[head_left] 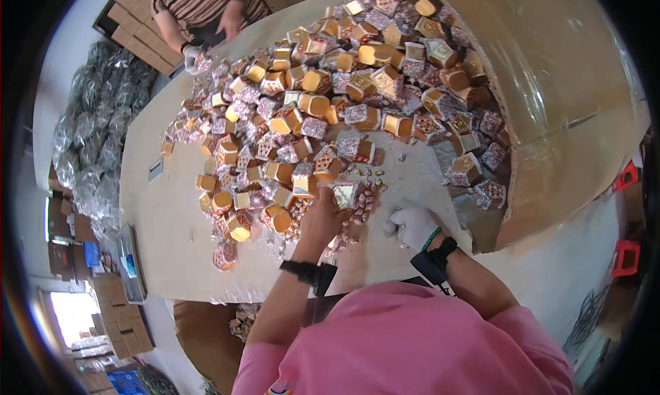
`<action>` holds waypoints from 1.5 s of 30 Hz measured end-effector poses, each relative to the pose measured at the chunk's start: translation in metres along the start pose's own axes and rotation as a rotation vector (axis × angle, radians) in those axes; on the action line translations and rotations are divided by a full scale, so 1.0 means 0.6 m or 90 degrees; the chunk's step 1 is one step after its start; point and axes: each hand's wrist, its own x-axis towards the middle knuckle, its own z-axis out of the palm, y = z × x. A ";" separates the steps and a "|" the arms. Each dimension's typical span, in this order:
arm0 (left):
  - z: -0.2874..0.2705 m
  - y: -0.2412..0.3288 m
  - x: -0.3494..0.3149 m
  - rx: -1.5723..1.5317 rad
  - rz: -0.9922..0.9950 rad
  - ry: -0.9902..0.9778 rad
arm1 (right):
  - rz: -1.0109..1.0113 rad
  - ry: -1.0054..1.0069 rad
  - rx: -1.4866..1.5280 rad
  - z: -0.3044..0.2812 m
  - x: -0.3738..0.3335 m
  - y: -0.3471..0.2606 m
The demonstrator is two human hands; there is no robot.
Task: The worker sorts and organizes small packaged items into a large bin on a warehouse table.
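Note:
My bare left hand [320,223] is closed on a small house ornament [346,195], whose pale greenish-white face is turned up. Beside it lies a small heap of pink-and-white bits [363,213], too small to make out singly. In a white glove, my right hand [414,226] hovers at or rests on the table to the right, fingers curled in. Whatever those fingers may hold is hidden. Just beyond my left hand, a house ornament with red dots [327,164] stands at the near edge of a large pile of similar brown, gold and speckled pieces [316,82].
A big cardboard carton [550,120] lies open at the table's right, ornaments spilling at its mouth. Across the table [165,223], another person [199,10] works with one gloved hand at the pile. Clear plastic bags [103,120] are heaped at left; red stools [625,257] stand right.

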 end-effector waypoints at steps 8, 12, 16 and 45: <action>-0.047 -0.017 -0.062 0.014 0.191 0.106 | 0.160 -0.038 -0.147 0.075 0.019 -0.071; -0.060 -0.027 -0.068 0.064 0.280 0.125 | 0.218 -0.078 -0.204 0.100 0.039 -0.055; -0.072 -0.047 -0.080 -0.035 0.275 0.053 | 0.319 -0.156 -0.008 0.097 0.048 -0.041; -0.041 -0.532 -0.520 0.056 -0.524 0.614 | -0.408 0.013 -0.897 0.086 0.114 -0.021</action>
